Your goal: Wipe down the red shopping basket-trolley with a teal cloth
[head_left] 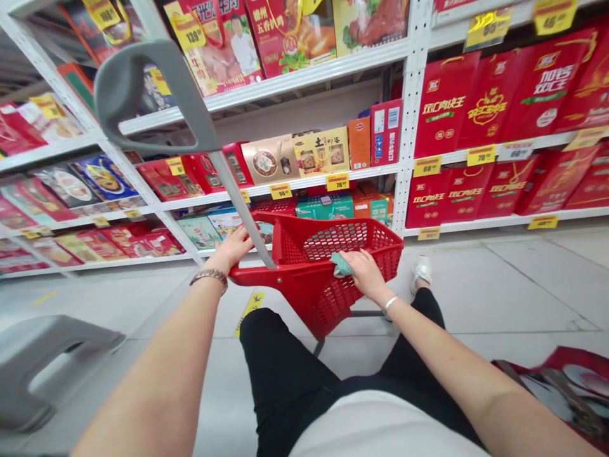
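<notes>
A red plastic shopping basket (304,279) with perforated walls stands in front of my legs, its grey handle (202,120) raised up to the left on a metal bar. My left hand (233,246) rests on the basket's left end, beside the foot of that bar, with its fingers over the rim. In my right hand (365,271) a crumpled green cloth (341,264) is gripped, pressed against the near rim of the basket toward its right side. Part of the cloth is hidden beneath my fingers.
White shelves (304,66) with boxed goods and yellow price tags run along the far side. Red gift bags (450,105) fill the right shelves. A grey plastic step stool (52,355) is at lower left. Something red with grey parts (566,387) lies at lower right on the tiled floor (518,279).
</notes>
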